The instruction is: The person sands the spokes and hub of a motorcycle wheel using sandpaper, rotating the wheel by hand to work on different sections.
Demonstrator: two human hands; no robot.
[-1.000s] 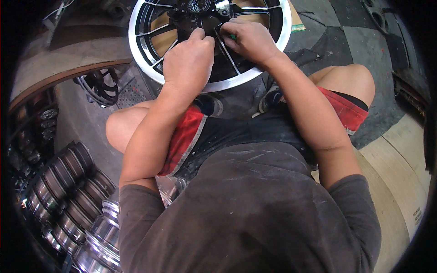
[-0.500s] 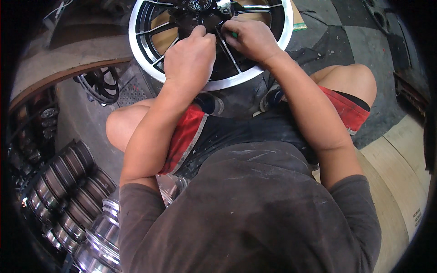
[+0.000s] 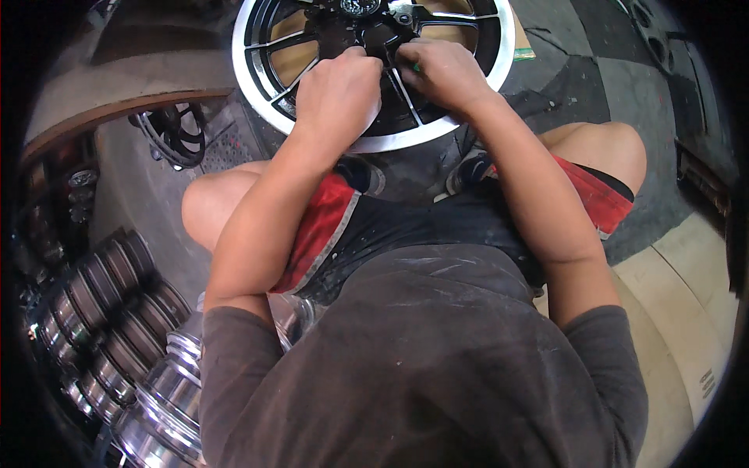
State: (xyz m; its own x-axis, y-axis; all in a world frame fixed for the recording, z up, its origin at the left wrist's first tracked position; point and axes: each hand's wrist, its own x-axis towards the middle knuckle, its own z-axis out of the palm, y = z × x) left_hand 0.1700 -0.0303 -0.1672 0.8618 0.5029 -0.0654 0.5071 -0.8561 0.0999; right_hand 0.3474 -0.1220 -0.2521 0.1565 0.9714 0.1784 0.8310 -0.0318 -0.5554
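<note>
A black alloy wheel (image 3: 396, 141) with a bright silver rim and silver-edged spokes lies in front of me, its top cut off by the picture's edge. My left hand (image 3: 341, 97) is closed over the wheel's near spokes, knuckles up. What its curled fingertips grip, if anything, is hidden. Just to its right, my right hand (image 3: 446, 76) is pinched above a spoke. Between those fingers shows a small green thing (image 3: 417, 68), too little of it to name. Both hands work close together, on the near side of the hub (image 3: 360, 7).
Stacked wheel rims (image 3: 97, 300) and shiny metal wheels (image 3: 164, 409) stand at the lower left. A smaller black wheel (image 3: 173, 139) rests beyond my left knee, below a curved wooden edge (image 3: 125, 104). Dark mats (image 3: 636, 97) cover the floor at right, near pale boards (image 3: 675, 292).
The wheel and both hands sit slightly lower and further right in the picture. Relative to the wheel, my right hand has come a little nearer to me and to my left hand.
</note>
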